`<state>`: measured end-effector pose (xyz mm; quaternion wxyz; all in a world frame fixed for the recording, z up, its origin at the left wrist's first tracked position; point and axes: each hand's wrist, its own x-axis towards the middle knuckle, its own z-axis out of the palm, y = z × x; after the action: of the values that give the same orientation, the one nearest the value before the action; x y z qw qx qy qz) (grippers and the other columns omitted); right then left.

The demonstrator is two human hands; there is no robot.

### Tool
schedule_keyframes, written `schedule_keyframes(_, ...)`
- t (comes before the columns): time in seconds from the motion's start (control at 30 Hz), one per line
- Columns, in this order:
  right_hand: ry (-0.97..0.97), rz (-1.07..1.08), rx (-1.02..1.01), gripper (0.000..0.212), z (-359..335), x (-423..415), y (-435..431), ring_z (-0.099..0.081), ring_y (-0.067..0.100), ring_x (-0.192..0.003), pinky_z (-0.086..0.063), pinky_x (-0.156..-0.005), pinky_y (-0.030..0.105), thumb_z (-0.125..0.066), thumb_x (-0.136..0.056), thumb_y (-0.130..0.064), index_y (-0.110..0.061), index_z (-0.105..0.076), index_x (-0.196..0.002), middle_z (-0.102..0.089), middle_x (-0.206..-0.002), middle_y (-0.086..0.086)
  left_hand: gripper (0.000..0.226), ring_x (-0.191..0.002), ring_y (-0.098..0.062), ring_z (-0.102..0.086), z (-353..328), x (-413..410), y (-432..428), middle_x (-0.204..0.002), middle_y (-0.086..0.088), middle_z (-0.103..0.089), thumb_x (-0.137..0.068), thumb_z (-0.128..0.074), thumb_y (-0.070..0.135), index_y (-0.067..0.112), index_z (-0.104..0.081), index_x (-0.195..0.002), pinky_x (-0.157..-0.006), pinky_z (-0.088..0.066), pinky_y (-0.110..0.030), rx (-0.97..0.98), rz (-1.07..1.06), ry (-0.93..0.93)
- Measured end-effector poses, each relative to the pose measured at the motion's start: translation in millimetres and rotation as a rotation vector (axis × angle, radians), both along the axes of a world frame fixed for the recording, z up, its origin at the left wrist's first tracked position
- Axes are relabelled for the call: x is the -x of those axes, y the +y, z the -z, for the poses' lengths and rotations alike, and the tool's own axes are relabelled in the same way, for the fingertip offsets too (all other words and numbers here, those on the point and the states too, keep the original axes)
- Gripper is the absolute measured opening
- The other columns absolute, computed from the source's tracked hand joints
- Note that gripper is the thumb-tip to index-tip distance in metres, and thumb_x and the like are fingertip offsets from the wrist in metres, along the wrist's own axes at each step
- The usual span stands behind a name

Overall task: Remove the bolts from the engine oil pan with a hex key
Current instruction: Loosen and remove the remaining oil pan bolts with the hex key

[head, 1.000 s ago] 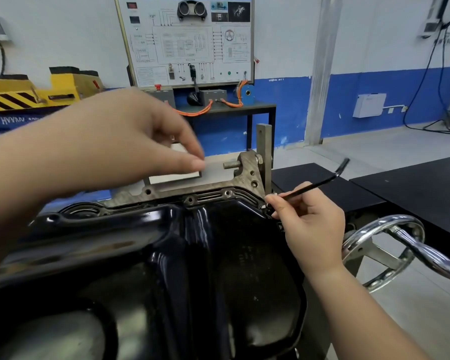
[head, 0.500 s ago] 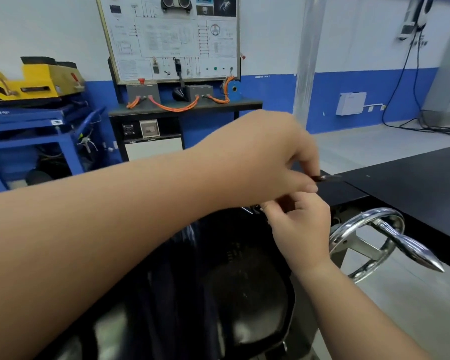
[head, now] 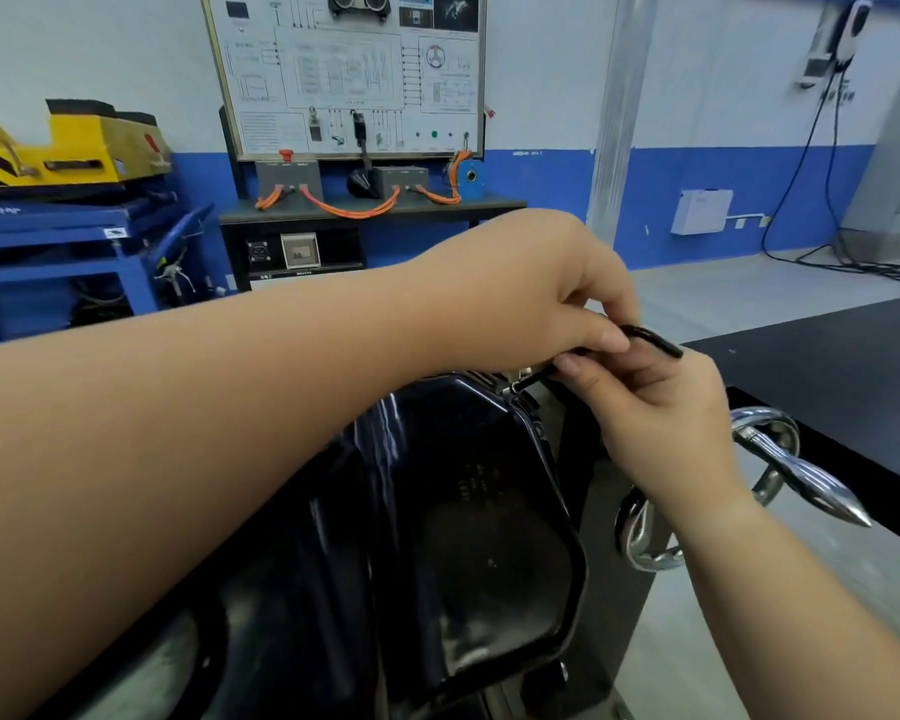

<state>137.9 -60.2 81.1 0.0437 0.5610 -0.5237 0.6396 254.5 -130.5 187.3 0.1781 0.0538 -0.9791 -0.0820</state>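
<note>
"So, where is the hex key [head: 658,343]?"
"At the far right corner of the oil pan [head: 468,511]; it slants up to the right from the pan's rim, its bent end sticking out past the fingers."
"Seated in a bolt?"
"I cannot tell; the tip is small and half hidden by the hands."
"And the hands?"
"Both are on it; the left hand [head: 531,293] reaches across over the pan and pinches the key near the bend between thumb and forefinger; the right hand [head: 655,413] sits just beneath, fingers curled round the shaft."
"The pan itself?"
"Glossy black, largely under the left forearm; a chrome handwheel [head: 796,467] stands just right of it, partly behind the right wrist; a black table [head: 827,366] lies beyond."
"Behind?"
"A wiring training board [head: 344,70] with orange cables [head: 354,207] against a white and blue wall; a yellow block [head: 74,142] on a blue frame [head: 74,226] at the left."
</note>
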Motion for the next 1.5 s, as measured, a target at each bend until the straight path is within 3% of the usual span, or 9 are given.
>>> schedule_keyframes(0.23,-0.142,0.055,0.094,0.007,9,-4,-5,-0.059,0.029,-0.067,-0.051,-0.066,0.041,-0.074,-0.073,-0.023,-0.028,-0.07,-0.069,-0.066,-0.068,0.004,0.011,-0.047,-0.001,-0.045,0,-1,-2,-0.044,0.009,-0.044,-0.082,-0.069,0.027,0.031,-0.067,-0.092,-0.053,-0.034,-0.016,-0.053,0.02,0.038)
schedule_keyframes(0.5,-0.097,0.204,0.156,0.034,14,-14,-15,-0.038,0.021,-0.056,-0.031,-0.049,0.022,-0.07,-0.074,-0.02,0.003,-0.048,-0.061,-0.046,-0.062,0.011,0.041,-0.048,0.0,-0.044,4,1,0,-0.046,0.009,-0.046,-0.072,-0.076,0.036,0.025,-0.057,-0.107,-0.057,-0.037,-0.018,-0.112,-0.006,0.063)
schedule_keyframes(0.67,-0.169,0.193,0.188,0.031,14,-18,-19,-0.034,0.001,-0.053,-0.028,-0.049,0.01,-0.066,-0.074,-0.026,-0.02,-0.04,-0.058,-0.043,-0.056,-0.01,0.021,-0.05,0.003,-0.044,3,1,3,-0.041,0.011,-0.041,-0.075,-0.075,0.034,0.026,-0.055,-0.071,-0.053,-0.033,-0.017,-0.018,-0.057,0.056)
schedule_keyframes(0.8,-0.084,0.02,0.107,0.014,10,-17,-13,-0.047,-0.002,-0.058,-0.035,-0.054,0.008,-0.059,-0.079,-0.031,-0.04,-0.054,-0.07,-0.056,-0.064,-0.018,0.023,-0.051,0.002,-0.044,1,-1,4,-0.045,0.012,-0.041,-0.079,-0.071,0.029,0.024,-0.053,-0.066,-0.053,-0.033,-0.015,0.024,-0.035,0.031)
schedule_keyframes(0.97,0.078,0.021,-0.099,0.012,12,-4,-6,-0.061,0.024,-0.073,-0.046,-0.066,0.033,-0.056,-0.084,-0.022,-0.015,-0.064,-0.088,-0.068,-0.077,0.009,0.012,-0.052,0.0,-0.041,0,-1,0,-0.051,0.011,-0.041,-0.086,-0.061,0.027,0.025,-0.056,-0.076,-0.056,-0.034,-0.023,0.162,-0.016,0.013)
schedule_keyframes(1.07,0.13,0.117,-0.072,0.017,10,-1,-8,-0.059,0.012,-0.068,-0.042,-0.059,0.016,-0.058,-0.081,-0.017,-0.003,-0.068,-0.081,-0.066,-0.068,0.007,0.01,-0.058,0.004,-0.042,2,0,-1,-0.058,0.016,-0.044,-0.089,-0.056,0.028,0.029,-0.065,-0.092,-0.063,-0.039,-0.025,0.223,-0.016,-0.021)
schedule_keyframes(1.13,0.095,0.154,-0.032,0.007,10,-2,-10,-0.058,0.0,-0.067,-0.039,-0.059,0.005,-0.066,-0.08,-0.014,-0.016,-0.069,-0.074,-0.064,-0.064,-0.002,0.017,-0.066,0.002,-0.047,1,-1,-1,-0.066,0.017,-0.053,-0.09,-0.054,0.03,0.032,-0.067,-0.102,-0.07,-0.045,-0.028,0.22,-0.024,-0.032)
schedule_keyframes(1.3,-0.058,0.122,0.054,0.025,12,-5,-16,-0.055,-0.003,-0.058,-0.039,-0.059,0.005,-0.073,-0.073,-0.016,-0.037,-0.063,-0.066,-0.064,-0.062,-0.014,0.027,-0.056,0.013,-0.043,-1,-2,-2,-0.055,0.016,-0.042,-0.088,-0.057,0.029,0.034,-0.061,-0.114,-0.059,-0.033,-0.012,0.161,-0.078,0.049)
schedule_keyframes(1.5,-0.076,0.209,0.119,0.04,19,-9,-23,-0.049,0.021,-0.059,-0.041,-0.055,0.026,-0.068,-0.068,-0.042,-0.003,-0.06,-0.066,-0.056,-0.064,0.007,0.041,-0.055,0.008,-0.045,0,-3,-4,-0.051,0.009,-0.047,-0.074,-0.071,0.045,0.029,-0.054,-0.108,-0.062,-0.037,-0.02,0.048,-0.085,0.047)
